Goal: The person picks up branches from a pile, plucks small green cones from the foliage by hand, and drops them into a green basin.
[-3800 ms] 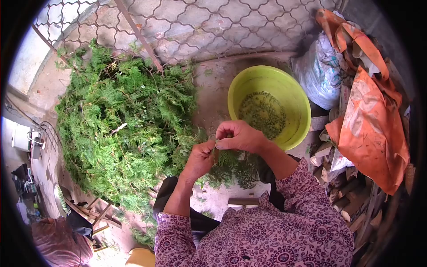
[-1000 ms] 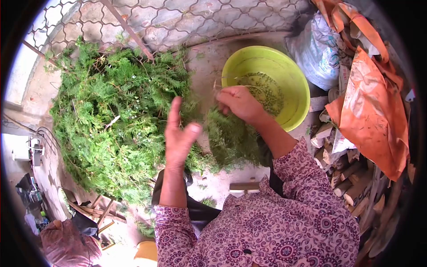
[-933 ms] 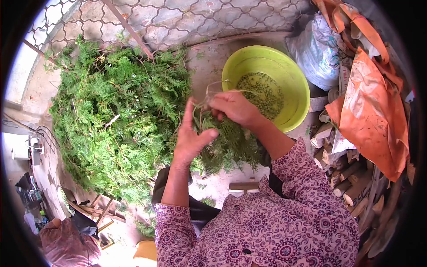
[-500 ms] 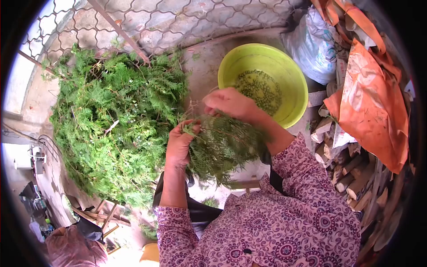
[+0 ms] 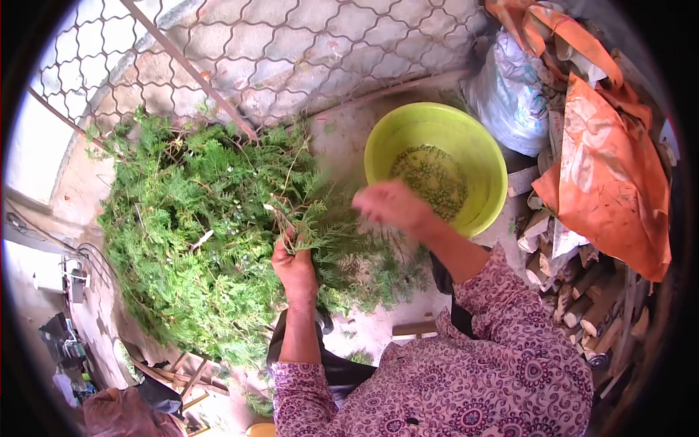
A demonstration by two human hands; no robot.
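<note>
A leafy green branch (image 5: 342, 251) is held by its stem end in my left hand (image 5: 295, 269), whose fingers are wrapped round it. My right hand (image 5: 389, 204) is blurred by motion just right of the branch, in front of the near left rim of the yellow-green basin (image 5: 480, 124); whether it holds anything is hidden by the blur. Small round green pieces (image 5: 433, 178) lie on the basin's bottom. To the left spreads a large heap of green branches (image 5: 196, 255), right up to my left hand.
A wire mesh (image 5: 269, 51) runs along the back wall. Behind the basin's right side stands a white sack (image 5: 510, 95). Orange sheeting (image 5: 608, 182) hangs over stacked firewood (image 5: 582, 298) at the right. Brown cloth (image 5: 124, 415) lies at the lower left.
My right hand has drawn away from my left hand and sits lower. The branch now reaches out between them, its stem end showing above my left hand. The whole view has shifted slightly.
</note>
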